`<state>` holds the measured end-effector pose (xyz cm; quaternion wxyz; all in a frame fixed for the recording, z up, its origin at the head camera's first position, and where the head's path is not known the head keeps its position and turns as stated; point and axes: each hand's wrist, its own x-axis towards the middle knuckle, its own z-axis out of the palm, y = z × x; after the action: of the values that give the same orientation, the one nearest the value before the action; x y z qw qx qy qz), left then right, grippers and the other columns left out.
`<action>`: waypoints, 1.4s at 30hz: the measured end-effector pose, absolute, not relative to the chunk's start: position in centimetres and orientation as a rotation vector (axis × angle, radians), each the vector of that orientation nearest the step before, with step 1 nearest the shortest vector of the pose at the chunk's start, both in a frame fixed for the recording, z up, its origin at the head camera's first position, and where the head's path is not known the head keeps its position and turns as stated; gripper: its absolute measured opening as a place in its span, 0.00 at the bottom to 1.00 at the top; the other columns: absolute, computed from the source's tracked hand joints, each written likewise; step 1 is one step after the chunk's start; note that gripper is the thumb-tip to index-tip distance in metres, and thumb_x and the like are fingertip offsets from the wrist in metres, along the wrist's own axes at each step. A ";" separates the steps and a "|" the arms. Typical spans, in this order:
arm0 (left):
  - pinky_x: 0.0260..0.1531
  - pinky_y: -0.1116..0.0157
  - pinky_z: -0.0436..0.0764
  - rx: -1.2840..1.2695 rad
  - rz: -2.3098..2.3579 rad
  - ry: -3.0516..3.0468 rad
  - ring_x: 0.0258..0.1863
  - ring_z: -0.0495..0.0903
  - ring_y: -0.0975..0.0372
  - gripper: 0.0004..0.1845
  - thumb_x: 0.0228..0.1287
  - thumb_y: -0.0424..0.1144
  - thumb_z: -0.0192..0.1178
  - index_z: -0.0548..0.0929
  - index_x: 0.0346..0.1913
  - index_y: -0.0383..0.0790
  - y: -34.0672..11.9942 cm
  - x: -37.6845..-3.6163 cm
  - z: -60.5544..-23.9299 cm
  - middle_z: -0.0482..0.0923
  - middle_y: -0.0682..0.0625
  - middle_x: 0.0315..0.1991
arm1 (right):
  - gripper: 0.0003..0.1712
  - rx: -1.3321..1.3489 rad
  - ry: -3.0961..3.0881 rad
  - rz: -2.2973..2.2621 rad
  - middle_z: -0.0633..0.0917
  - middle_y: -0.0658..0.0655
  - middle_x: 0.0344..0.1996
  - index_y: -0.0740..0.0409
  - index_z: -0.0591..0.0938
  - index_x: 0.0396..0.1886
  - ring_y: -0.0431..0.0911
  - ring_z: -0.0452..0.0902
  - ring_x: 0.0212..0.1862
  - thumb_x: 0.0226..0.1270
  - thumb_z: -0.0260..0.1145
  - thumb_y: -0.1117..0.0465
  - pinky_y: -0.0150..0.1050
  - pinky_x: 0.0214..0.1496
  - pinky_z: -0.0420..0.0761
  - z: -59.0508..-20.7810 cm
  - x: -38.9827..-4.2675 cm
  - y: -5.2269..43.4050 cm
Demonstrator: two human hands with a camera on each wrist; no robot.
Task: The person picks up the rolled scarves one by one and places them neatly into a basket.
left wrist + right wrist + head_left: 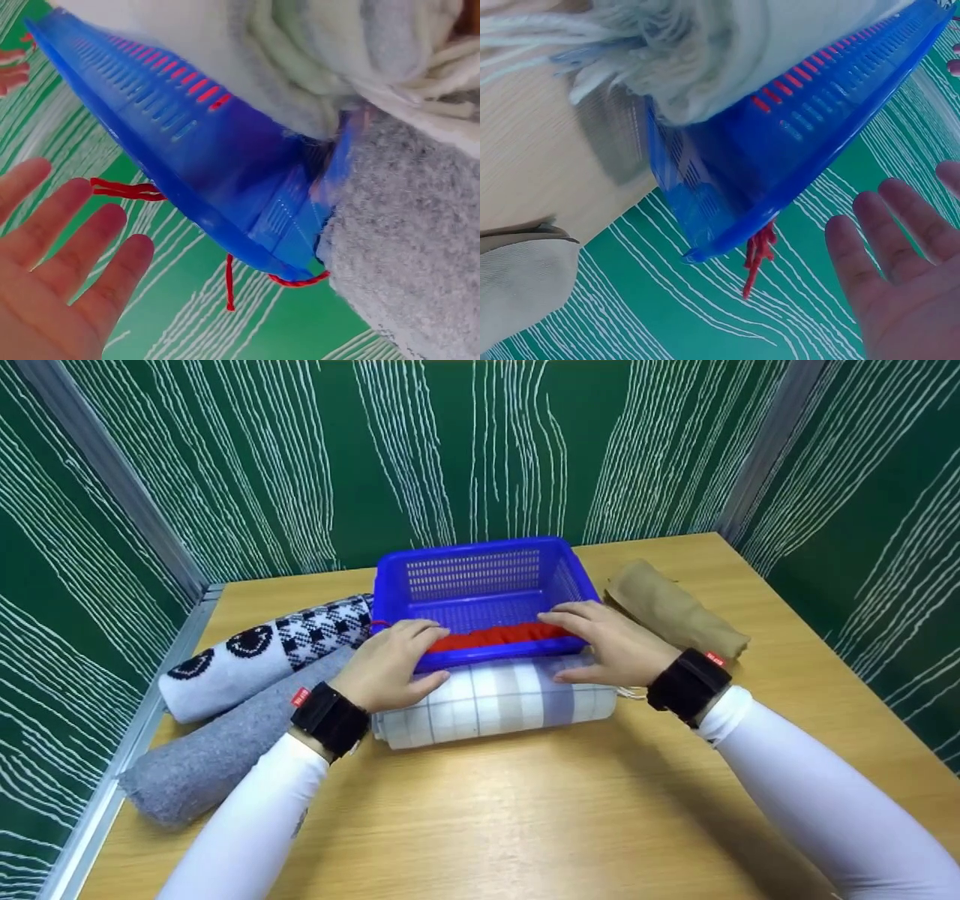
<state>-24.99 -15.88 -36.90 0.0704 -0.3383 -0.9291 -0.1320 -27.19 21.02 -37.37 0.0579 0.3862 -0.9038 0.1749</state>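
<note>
Both hands hover at the near rim of the blue basket, and neither grip clamps on anything: the left hand lies with straight fingers over the rim's left end, its thumb down against the checked roll, while the right hand spreads flat over the rim's right end, its thumb also toward that roll. The wrist views show each palm open with fingers apart and a gap between fingertips and the basket's edge, so whether the fingers touch the rim cannot be told. Just beyond the fingertips, inside the basket along its near wall, lies a red cloth; red threads hang over the rim at both corners. The checked roll sits under the heels of both hands, pressed against the basket's near wall. Outward of the left hand, the patterned black-and-white roll and the grey roll crowd the basket's left corner and run toward the worktop's left edge, leaving little room there. Outward of the right hand, the tan roll lies just beside the basket's right wall. Behind the wrists, toward the person, the wooden worktop gives wide open room.
</note>
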 end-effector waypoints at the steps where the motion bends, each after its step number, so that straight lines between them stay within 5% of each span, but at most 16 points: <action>1: 0.77 0.44 0.75 -1.016 -0.388 -2.789 0.74 0.76 0.44 0.32 0.75 0.51 0.67 0.78 0.74 0.38 -15.9 -25.0 -37.0 0.79 0.38 0.73 | 0.49 1.171 -2.735 0.521 0.77 0.68 0.75 0.58 0.73 0.81 0.65 0.71 0.76 0.65 0.82 0.46 0.64 0.81 0.70 -37.4 -27.1 21.0; 10: 0.72 0.45 0.80 -1.032 -0.321 -2.728 0.67 0.80 0.44 0.32 0.74 0.52 0.68 0.80 0.71 0.36 -16.1 -24.6 -37.7 0.82 0.38 0.66 | 0.49 1.190 -2.724 0.468 0.79 0.66 0.72 0.57 0.75 0.80 0.63 0.75 0.73 0.63 0.83 0.45 0.64 0.77 0.76 -37.8 -26.6 20.8; 20: 0.53 0.51 0.86 -1.061 -0.301 -2.677 0.49 0.81 0.49 0.26 0.74 0.50 0.69 0.82 0.64 0.35 -16.2 -23.9 -38.4 0.82 0.43 0.52 | 0.42 1.229 -2.688 0.544 0.84 0.63 0.63 0.59 0.79 0.74 0.59 0.80 0.65 0.64 0.83 0.49 0.60 0.70 0.83 -38.6 -26.2 20.9; 37: 0.45 0.54 0.89 -1.151 -0.182 -2.648 0.43 0.84 0.53 0.24 0.74 0.53 0.68 0.84 0.60 0.37 -16.1 -22.9 -39.3 0.84 0.46 0.45 | 0.36 1.228 -2.716 0.494 0.90 0.62 0.55 0.62 0.85 0.65 0.54 0.87 0.54 0.62 0.85 0.49 0.55 0.61 0.89 -39.3 -25.5 20.8; 42: 0.53 0.52 0.90 -1.168 -0.171 -2.681 0.50 0.89 0.51 0.29 0.73 0.56 0.69 0.84 0.63 0.35 -16.0 -22.8 -39.5 0.89 0.43 0.52 | 0.35 1.240 -2.726 0.489 0.92 0.61 0.55 0.61 0.86 0.64 0.53 0.89 0.51 0.60 0.85 0.51 0.54 0.58 0.90 -39.7 -25.4 20.8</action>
<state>-22.81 -16.02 -39.50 0.1059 -0.3966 -0.9100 -0.0582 -25.42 20.84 -39.69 0.0536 0.4081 -0.8970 0.1610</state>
